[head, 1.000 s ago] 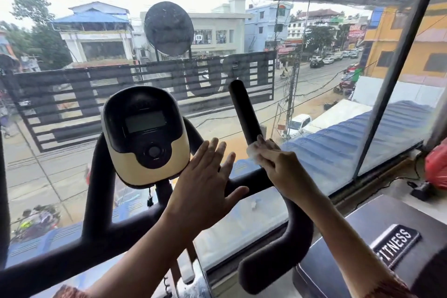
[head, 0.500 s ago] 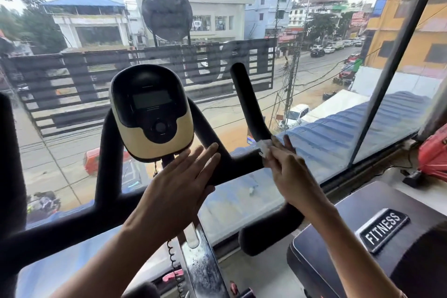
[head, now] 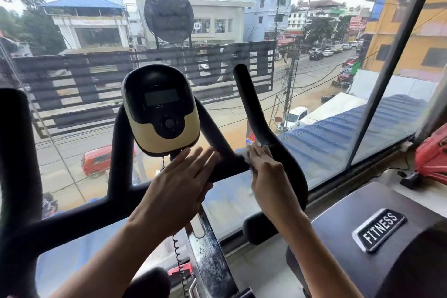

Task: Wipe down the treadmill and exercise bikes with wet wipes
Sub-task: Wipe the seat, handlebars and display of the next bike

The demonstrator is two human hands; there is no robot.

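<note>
Head cam: right hand (head: 264,172) presses the wipe (head: 242,152) flat-fingered onto the handlebar (head: 256,113); left hand (head: 179,184) is spread loose, holding nothing, just under the console (head: 159,109).

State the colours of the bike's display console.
Black and pale yellow console; it shows best in the head view.

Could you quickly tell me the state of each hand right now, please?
Left hand: open, fingers straight, holding nothing.
Right hand: open, fingers flat, pressing the wet wipe against the handlebar.
</note>
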